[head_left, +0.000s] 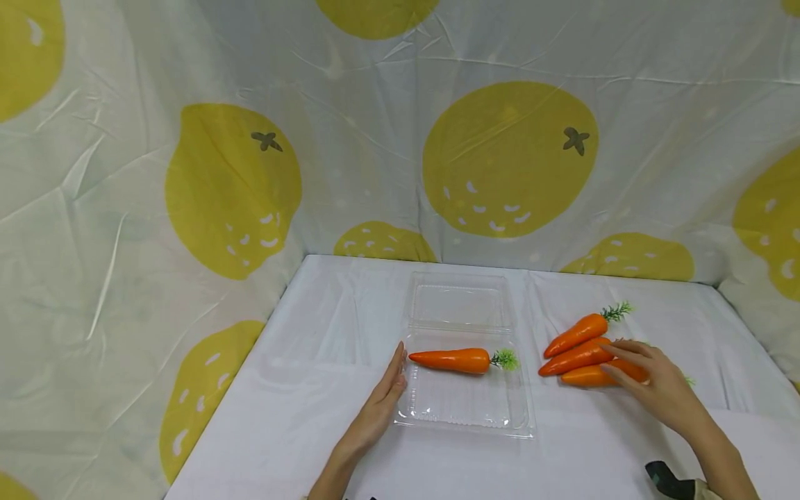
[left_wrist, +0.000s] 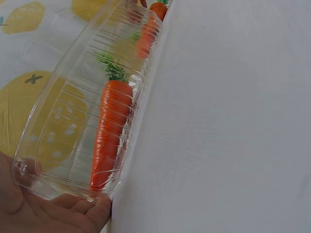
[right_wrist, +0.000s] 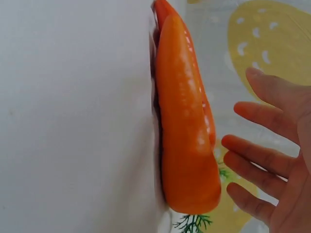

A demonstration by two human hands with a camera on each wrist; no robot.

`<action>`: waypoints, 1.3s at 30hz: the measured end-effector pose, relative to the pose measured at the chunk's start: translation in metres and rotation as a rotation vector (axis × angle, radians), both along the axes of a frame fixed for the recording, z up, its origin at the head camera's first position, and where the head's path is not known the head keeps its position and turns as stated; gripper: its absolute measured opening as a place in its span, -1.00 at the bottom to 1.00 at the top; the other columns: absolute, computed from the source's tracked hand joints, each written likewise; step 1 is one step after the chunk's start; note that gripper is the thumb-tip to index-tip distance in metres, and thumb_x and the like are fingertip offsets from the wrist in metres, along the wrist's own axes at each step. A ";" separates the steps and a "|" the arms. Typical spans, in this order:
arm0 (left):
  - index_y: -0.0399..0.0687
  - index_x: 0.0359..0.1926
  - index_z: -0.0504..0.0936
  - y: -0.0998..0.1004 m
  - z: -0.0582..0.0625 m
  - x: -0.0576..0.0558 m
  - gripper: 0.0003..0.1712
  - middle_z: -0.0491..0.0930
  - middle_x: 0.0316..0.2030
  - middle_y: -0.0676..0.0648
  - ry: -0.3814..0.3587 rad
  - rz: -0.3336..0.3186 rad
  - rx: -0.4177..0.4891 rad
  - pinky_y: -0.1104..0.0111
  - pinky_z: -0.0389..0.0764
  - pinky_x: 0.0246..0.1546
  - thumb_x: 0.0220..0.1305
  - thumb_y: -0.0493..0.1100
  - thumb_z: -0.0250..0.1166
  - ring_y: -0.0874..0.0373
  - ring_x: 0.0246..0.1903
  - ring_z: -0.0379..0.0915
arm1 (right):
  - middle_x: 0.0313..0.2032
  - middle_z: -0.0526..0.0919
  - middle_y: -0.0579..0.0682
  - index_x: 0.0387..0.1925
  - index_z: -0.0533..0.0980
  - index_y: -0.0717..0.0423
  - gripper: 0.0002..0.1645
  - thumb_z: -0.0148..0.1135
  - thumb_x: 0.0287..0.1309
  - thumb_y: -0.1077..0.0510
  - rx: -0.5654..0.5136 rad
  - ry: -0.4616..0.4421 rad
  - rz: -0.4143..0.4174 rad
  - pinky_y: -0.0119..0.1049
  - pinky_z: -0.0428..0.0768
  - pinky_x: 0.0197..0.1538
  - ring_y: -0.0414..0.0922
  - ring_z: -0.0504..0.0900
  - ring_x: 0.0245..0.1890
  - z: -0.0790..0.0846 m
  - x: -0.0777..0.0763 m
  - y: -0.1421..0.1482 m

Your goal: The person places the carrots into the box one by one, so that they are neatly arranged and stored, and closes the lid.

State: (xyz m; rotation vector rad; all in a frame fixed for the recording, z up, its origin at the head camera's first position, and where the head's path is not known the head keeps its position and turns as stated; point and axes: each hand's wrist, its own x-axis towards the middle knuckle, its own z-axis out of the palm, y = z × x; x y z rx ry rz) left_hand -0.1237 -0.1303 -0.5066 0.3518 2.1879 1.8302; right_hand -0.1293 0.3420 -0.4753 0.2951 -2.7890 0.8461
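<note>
A clear plastic clamshell container lies with its lid folded back on the white table. One orange carrot with green leaves lies across its base. My left hand rests against the container's left edge, fingers stretched along it; in the left wrist view its fingers touch the plastic wall. Just over three carrots lying side by side, my right hand has its fingers spread. The right wrist view shows a gap between that hand and the nearest carrot, with nothing held.
The clear lid lies flat behind the base. Lemon-print curtains hang behind and to the left of the white-covered table. A dark object is at the right wrist.
</note>
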 end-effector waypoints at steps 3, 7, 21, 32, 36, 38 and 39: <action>0.20 0.69 -0.24 0.000 0.000 0.000 -0.30 -0.21 0.68 -0.08 0.002 0.002 -0.004 0.90 -0.13 0.28 0.71 -0.09 -0.20 -0.03 0.67 -0.31 | 0.20 0.53 0.34 0.14 0.66 0.21 -0.54 0.44 0.27 0.08 -0.002 -0.045 0.008 0.51 0.42 0.04 0.40 0.39 0.21 -0.001 0.000 0.009; 0.20 0.69 -0.24 0.000 -0.001 0.000 -0.30 -0.21 0.68 -0.09 0.003 0.000 -0.002 0.90 -0.13 0.28 0.71 -0.09 -0.20 -0.03 0.67 -0.31 | 0.21 0.52 0.30 0.11 0.68 0.16 -0.54 0.45 0.27 0.01 0.007 -0.106 -0.006 0.52 0.40 0.05 0.40 0.36 0.23 -0.002 -0.001 0.016; 0.22 0.69 -0.23 0.000 -0.001 0.000 -0.31 -0.22 0.68 -0.07 0.007 -0.006 0.010 0.89 -0.12 0.29 0.71 -0.09 -0.20 -0.01 0.67 -0.33 | 0.17 0.54 0.29 0.08 0.70 0.15 -0.55 0.44 0.28 -0.03 -0.006 -0.136 -0.023 0.51 0.40 0.06 0.38 0.37 0.22 -0.005 -0.004 0.022; 0.25 0.69 -0.23 0.000 -0.001 0.001 -0.31 -0.21 0.68 -0.07 0.000 -0.002 0.006 0.90 -0.12 0.28 0.71 -0.09 -0.20 -0.02 0.67 -0.32 | 0.15 0.56 0.28 0.05 0.72 0.13 -0.58 0.48 0.23 0.00 -0.002 -0.132 -0.009 0.53 0.40 0.05 0.36 0.38 0.20 -0.011 -0.005 0.024; 0.26 0.69 -0.23 0.000 -0.001 0.001 -0.31 -0.22 0.68 -0.07 -0.003 -0.004 0.006 0.82 -0.13 0.36 0.71 -0.08 -0.20 -0.02 0.67 -0.31 | 0.08 0.62 0.19 -0.03 0.76 0.05 -0.65 0.54 0.15 0.06 0.018 -0.071 0.006 0.12 0.57 0.16 -0.07 0.46 0.16 -0.017 -0.005 0.027; 0.27 0.68 -0.23 0.000 -0.001 0.001 -0.31 -0.22 0.69 -0.06 -0.005 -0.005 0.007 0.73 -0.14 0.43 0.71 -0.08 -0.20 -0.01 0.67 -0.32 | 0.04 0.64 0.14 -0.07 0.77 0.03 -0.67 0.57 0.10 0.11 0.018 -0.026 0.025 -0.36 0.56 0.15 -0.42 0.40 0.11 -0.020 -0.005 0.028; 0.28 0.68 -0.24 0.000 -0.001 0.001 -0.31 -0.22 0.69 -0.05 -0.007 -0.005 0.006 0.67 -0.14 0.47 0.71 -0.08 -0.20 0.00 0.67 -0.32 | 0.01 0.64 0.11 -0.09 0.78 0.01 -0.68 0.58 0.07 0.13 0.019 -0.002 0.032 -0.59 0.48 0.06 -0.58 0.33 0.05 -0.022 -0.005 0.029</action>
